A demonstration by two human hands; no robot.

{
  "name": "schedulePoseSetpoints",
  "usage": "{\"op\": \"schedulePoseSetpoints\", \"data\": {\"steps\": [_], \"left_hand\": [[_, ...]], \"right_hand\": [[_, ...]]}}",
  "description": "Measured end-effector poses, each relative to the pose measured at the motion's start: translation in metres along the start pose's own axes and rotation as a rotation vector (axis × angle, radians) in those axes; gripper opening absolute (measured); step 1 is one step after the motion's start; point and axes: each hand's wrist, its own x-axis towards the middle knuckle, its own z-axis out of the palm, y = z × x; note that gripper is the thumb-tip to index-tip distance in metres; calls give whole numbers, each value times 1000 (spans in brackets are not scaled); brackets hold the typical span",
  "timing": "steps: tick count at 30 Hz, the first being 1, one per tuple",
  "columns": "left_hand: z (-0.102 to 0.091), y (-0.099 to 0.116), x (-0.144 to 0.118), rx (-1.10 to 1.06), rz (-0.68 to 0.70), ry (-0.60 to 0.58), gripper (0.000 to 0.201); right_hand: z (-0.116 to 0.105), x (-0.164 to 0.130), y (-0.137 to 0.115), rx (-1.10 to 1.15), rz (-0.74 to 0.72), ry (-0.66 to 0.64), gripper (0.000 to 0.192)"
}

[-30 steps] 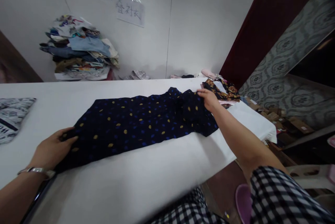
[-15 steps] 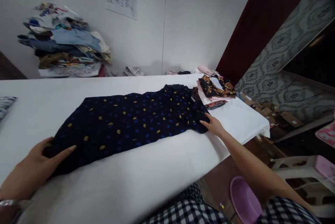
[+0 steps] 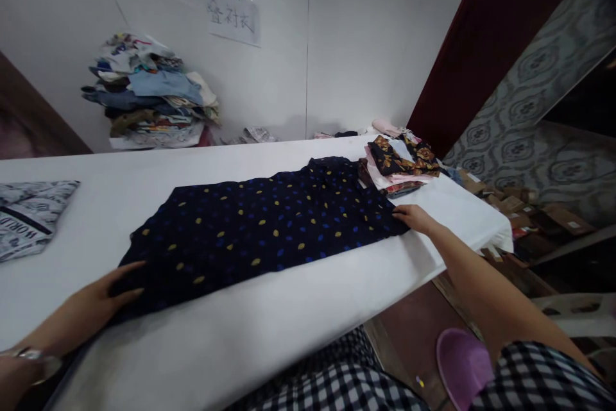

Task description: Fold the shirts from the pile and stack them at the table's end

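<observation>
A dark navy shirt (image 3: 269, 225) with yellow and blue leaf-like spots lies spread lengthwise across the table, a little wrinkled. At its lower left end, my left hand (image 3: 91, 305) grips the hem, thumb and fingers closed about the dark cloth; part of the fingers is lost against it. My right hand (image 3: 416, 217) pinches the sleeve end at the shirt's right side, near the front edge. The shirt's collar end touches a stack of folded clothes (image 3: 404, 164).
The white-covered table (image 3: 289, 308) runs along a wall with a handwritten sign (image 3: 234, 16). A tall pile of clothes (image 3: 154, 93) stands at the back left. A folded black-and-white printed garment (image 3: 31, 218) lies far left. Below right are a purple basin (image 3: 462, 366) and cardboard boxes (image 3: 563, 218).
My right hand has drawn the sleeve end out to the right, so that corner lies flatter. My left hand stays at the hem, its fingers now further over the cloth. The view has turned left.
</observation>
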Motion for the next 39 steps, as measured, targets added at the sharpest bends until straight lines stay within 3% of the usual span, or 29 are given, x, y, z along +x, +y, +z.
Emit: {"op": "schedulePoseSetpoints", "data": {"steps": [3,7,10,12,15,18,23,27,31,35,39], "left_hand": [[9,11,-12,-117,-77,-94,64],[19,2,-8,-43,-96,-16,61],[25,-5,-6,31,-91,30,60],[23,1,-10,54,-94,46,61],[10,22,-22,99,-89,48,62],[-3,43,-35,144,-52,9,62],[-12,54,-44,152,-83,10,60],[-22,58,-41,144,-75,141,64],[-20,79,-23,184,137,295,54],[-4,107,-1,178,310,111,39],[-2,125,5,271,334,28,30]], "right_hand": [[16,-8,-5,-74,23,101,26],[28,-18,-34,-105,-104,374,31],[38,-26,-59,-118,-232,299,32],[45,-28,-67,-207,-239,207,27],[48,-25,-66,-305,-98,136,25],[43,-14,-60,-295,80,145,27],[34,0,-62,-335,190,11,21],[35,1,-81,-353,121,35,21],[53,10,-113,-325,-53,85,35],[79,27,-134,-468,-110,71,30],[95,37,-128,-461,-192,135,22]]}}
